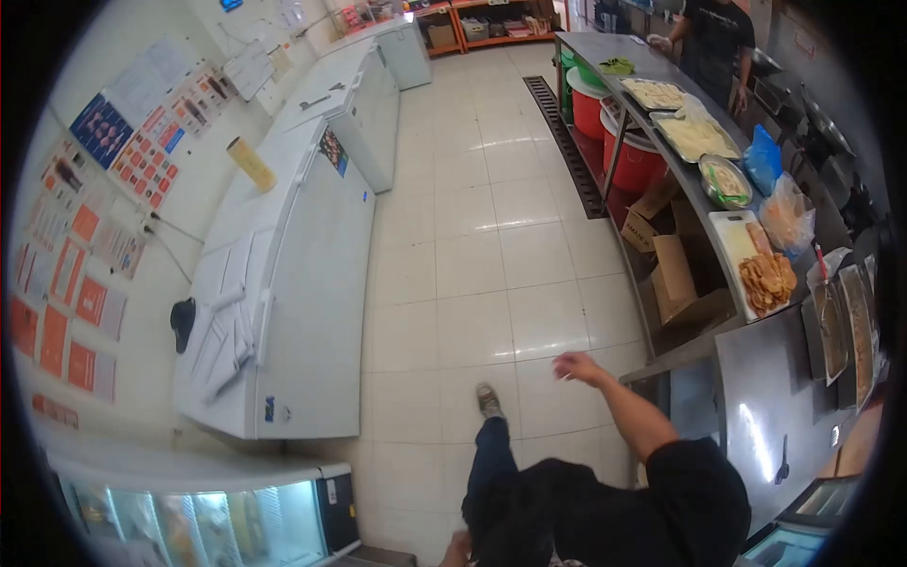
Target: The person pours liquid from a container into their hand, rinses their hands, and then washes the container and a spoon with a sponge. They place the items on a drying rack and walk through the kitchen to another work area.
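My right hand (574, 367) hangs out in front of my body over the tiled floor (539, 321), near the end of the steel counter. Its fingers are loosely bent and a little apart, with nothing seen in them. Low at the bottom edge, by my leg, only part of my left hand (457, 546) shows; its fingers are mostly hidden. One shoe (488, 401) is forward on the tiles. On the counter to the right, a white cutting board (736, 236) carries sliced, browned food (767, 282).
White chest freezers (316, 283) line the left, with papers (222, 350) and a yellowish roll (251, 164) on top. The steel counter (699, 184) bears food trays (697, 135); red buckets (631, 161) and cardboard boxes (673, 274) sit beneath. A co-worker (715, 42) stands behind it.
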A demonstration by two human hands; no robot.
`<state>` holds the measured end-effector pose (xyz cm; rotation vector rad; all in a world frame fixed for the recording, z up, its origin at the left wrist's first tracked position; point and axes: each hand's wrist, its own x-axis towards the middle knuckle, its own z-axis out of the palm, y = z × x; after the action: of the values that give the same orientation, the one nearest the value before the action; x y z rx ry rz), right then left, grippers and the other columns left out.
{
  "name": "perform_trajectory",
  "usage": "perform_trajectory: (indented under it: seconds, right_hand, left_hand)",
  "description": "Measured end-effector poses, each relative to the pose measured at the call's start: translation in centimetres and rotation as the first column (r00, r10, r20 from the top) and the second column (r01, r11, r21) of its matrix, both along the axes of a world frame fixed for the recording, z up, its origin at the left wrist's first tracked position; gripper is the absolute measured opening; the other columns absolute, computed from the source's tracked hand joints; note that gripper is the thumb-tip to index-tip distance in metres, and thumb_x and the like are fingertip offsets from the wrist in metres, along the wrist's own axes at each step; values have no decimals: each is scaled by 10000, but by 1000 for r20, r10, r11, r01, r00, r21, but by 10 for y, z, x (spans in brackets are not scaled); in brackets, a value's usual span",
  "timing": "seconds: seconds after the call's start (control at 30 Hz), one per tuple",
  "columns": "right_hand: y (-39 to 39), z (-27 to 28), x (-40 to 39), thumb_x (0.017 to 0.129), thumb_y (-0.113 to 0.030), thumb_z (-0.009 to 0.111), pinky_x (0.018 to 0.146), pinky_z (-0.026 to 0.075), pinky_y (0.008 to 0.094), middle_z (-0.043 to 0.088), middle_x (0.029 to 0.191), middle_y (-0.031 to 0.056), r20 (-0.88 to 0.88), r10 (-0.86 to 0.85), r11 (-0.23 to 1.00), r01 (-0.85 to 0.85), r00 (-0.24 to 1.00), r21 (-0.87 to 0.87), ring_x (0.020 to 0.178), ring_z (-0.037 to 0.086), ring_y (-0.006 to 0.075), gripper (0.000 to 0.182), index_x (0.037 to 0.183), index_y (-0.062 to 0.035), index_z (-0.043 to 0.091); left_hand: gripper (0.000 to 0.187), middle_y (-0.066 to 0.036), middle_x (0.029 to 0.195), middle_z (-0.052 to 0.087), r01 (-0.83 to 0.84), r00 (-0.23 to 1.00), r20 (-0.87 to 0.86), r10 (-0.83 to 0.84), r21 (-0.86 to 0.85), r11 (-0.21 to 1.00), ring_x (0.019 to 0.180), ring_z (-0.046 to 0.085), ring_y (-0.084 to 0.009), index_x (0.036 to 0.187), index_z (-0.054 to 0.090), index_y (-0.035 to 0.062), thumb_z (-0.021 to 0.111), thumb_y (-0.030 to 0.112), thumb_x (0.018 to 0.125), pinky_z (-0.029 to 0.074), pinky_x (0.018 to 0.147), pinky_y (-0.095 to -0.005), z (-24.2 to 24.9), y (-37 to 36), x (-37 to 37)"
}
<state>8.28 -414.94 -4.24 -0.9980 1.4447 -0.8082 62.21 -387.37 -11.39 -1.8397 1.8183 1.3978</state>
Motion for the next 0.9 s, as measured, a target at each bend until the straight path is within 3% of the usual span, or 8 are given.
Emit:
perform_trajectory:
  seconds: [0.07, 0.13, 0.2, 0.3, 0.43, 0.53, 0.77, 0.9]
  right_hand:
    - [-6, -28, -25, 830, -167, 558, 615, 489, 310, 617, 778, 85, -254, -397, 869, 450, 882, 205, 710, 613, 172, 223, 977, -10, 616]
    - [9, -72, -29, 810, -122, 536, 515, 458, 359, 622, 724, 134, -530, -486, 598, 707, 695, 377, 616, 605, 216, 169, 865, 19, 612]
    - [20, -73, -24, 820, -98, 567, 465, 446, 366, 624, 677, 152, -339, -654, 381, 682, 676, 625, 552, 597, 239, 143, 784, 34, 608]
    - [67, -101, -22, 841, -121, 639, 447, 449, 347, 621, 666, 149, -379, -31, 953, 142, 925, 267, 558, 599, 217, 169, 772, 32, 618]
    - [0, -64, -22, 879, -63, 564, 420, 475, 336, 653, 824, 177, -452, -673, 66, 657, 585, 751, 567, 625, 257, 146, 957, 58, 590]
    - [-92, -68, -59, 888, -43, 542, 455, 518, 350, 645, 893, 202, -427, -715, -20, 595, 553, 804, 612, 640, 272, 216, 1072, 71, 534]
    - [-413, -83, -225, 783, -111, 565, 410, 418, 312, 615, 619, 87, -174, -779, 484, 754, 602, 444, 491, 564, 163, 152, 685, -13, 627]
    - [-578, -92, -319, 804, -156, 600, 448, 473, 288, 639, 708, 84, -341, -564, 705, 653, 752, 275, 561, 611, 158, 153, 887, -30, 629]
  left_hand:
    - [496, -119, 780, 643, 370, 928, 41, -371, -223, 902, 744, 638, -274, 1138, 580, 43, 717, 256, 712, 510, 653, -418, -7, -111, 22]
    - [325, -130, 738, 631, -791, 464, 29, 885, 463, 399, 650, 632, -259, 1071, 595, -9, 570, 198, 822, 507, 630, -419, -8, -236, 5]
    - [250, -142, 721, 633, -595, 796, 54, 603, 251, 764, 612, 635, -252, 981, 626, -1, 460, 153, 874, 508, 624, -408, 26, -353, -20]
    - [190, -146, 768, 637, -81, 986, -156, 65, -98, 992, 742, 642, -250, 910, 633, 14, 592, 176, 820, 511, 630, -410, -18, -517, -44]
    - [248, -102, 702, 573, -350, 927, -116, 356, 69, 934, 662, 569, -218, 891, 623, -1, 554, 230, 836, 493, 544, -396, 99, -731, -213]
    - [310, -94, 657, 548, -302, 926, -222, 306, 50, 952, 599, 546, -212, 878, 619, -25, 539, 272, 842, 492, 527, -383, 69, -824, -279]
    - [209, -91, 615, 509, 384, 904, 48, -424, 344, 857, 505, 481, -192, 800, 581, -38, 603, 167, 831, 463, 439, -361, 74, -960, -355]
    - [168, -58, 571, 427, -130, 991, 90, 99, 464, 876, 478, 411, -164, 699, 506, 14, 604, 65, 825, 412, 395, -357, 73, -1048, -383]
